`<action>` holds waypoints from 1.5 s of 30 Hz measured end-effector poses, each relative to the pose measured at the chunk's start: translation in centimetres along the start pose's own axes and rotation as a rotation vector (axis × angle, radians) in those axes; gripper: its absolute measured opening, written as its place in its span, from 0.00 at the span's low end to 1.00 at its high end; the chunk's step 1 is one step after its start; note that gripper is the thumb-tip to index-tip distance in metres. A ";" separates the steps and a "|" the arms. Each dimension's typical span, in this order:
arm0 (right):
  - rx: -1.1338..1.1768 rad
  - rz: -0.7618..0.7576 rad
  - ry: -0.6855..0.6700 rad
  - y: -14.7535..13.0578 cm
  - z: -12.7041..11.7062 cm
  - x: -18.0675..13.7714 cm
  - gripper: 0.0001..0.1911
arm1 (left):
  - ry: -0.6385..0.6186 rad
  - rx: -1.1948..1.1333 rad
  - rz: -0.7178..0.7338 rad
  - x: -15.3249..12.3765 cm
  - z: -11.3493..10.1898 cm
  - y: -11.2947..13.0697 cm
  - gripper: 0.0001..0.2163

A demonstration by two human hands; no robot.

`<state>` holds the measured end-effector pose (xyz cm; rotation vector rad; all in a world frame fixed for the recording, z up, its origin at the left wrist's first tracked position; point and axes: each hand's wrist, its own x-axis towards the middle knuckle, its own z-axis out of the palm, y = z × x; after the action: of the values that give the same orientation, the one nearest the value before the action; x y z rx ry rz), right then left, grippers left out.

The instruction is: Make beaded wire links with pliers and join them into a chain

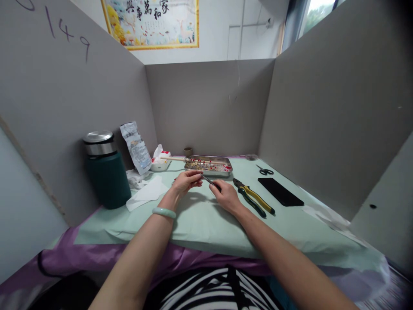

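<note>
My left hand [187, 181], with a pale green bangle [164, 212] on its wrist, is raised over the table in front of the tray. Its thumb and forefinger are pinched together on something too small to make out. Opposite it, my right hand [226, 196] is closed around a slim metal-tipped tool [207, 178] with a dark grip. The tool's tip points left and meets the left fingertips. Just behind the hands lies a shallow metal tray [209, 173] of red and gold beads, with a beaded stick [174, 159] resting across it.
Right of my hands lie green-and-yellow pliers [253, 199], a black phone [280, 192] and small scissors [266, 171]. On the left stand a green flask [108, 176], a silver packet [136, 147], a tissue pack [161, 162] and white paper [146, 193]. Grey partitions [209, 107] enclose the table.
</note>
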<state>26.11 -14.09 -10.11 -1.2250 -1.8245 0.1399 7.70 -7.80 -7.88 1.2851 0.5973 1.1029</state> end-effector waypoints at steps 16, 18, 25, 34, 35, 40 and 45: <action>0.074 0.035 -0.010 0.1 0.1 0.2 0.13 | 0.008 0.006 0.020 0.1 0.1 0.0 0.14; 0.115 0.045 -0.027 0.1 0.0 0.3 0.14 | -0.001 -0.005 0.018 0.1 0.1 0.0 0.14; -0.022 0.013 0.024 -0.1 0.1 0.0 0.12 | 0.066 0.012 0.026 0.0 0.5 0.1 0.14; -0.002 0.026 0.004 0.0 0.0 0.1 0.12 | 0.060 0.048 0.026 0.0 0.5 0.1 0.15; 0.008 0.028 0.000 0.0 0.0 0.2 0.12 | 0.060 0.049 0.026 0.0 0.5 0.1 0.15; -0.011 0.037 -0.005 0.0 0.1 0.1 0.13 | 0.078 0.098 0.039 0.1 0.5 0.0 0.15; -0.073 0.045 0.008 0.1 0.2 0.0 0.12 | 0.102 0.140 0.061 0.2 0.6 -0.1 0.16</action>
<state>26.04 -13.98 -10.25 -1.3156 -1.8096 0.0942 8.28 -7.88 -7.76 1.3813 0.7264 1.1989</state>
